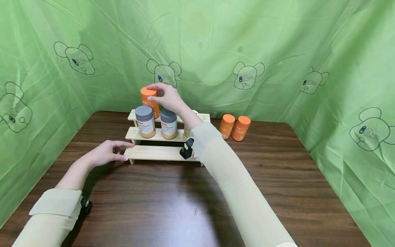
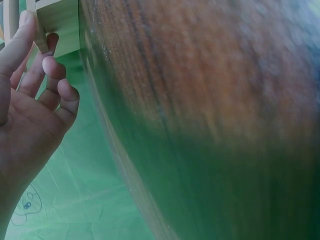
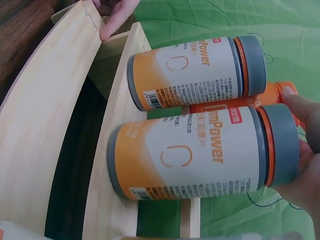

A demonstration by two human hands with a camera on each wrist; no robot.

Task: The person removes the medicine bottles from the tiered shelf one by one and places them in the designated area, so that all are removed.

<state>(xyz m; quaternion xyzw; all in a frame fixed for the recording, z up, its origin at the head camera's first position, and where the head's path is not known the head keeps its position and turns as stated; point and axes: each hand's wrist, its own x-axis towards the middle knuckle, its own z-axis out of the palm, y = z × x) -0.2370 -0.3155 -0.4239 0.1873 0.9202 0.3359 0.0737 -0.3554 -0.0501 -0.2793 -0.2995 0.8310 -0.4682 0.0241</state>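
Note:
A three-step wooden display rack (image 1: 157, 152) stands on the table. My right hand (image 1: 169, 97) holds an orange bottle (image 1: 150, 109) by its cap at the left of the top step, thumb and fingers on opposite sides. Before it on the middle step are two grey-capped supplement bottles (image 1: 145, 121), (image 3: 190, 155) with white and orange labels. Another bottle (image 1: 186, 133) there is mostly hidden by my right arm. With thumb and fingers, my left hand (image 1: 106, 152) grips the left end of the bottom step, also seen in the left wrist view (image 2: 37, 100).
Two orange bottles (image 1: 227, 126), (image 1: 241, 128) stand on the dark wood table (image 1: 262, 192) to the right of the rack. A green cloth (image 1: 203, 41) printed with mouse heads hangs behind and along both sides. Straps with black devices (image 1: 186, 148) sit on both wrists.

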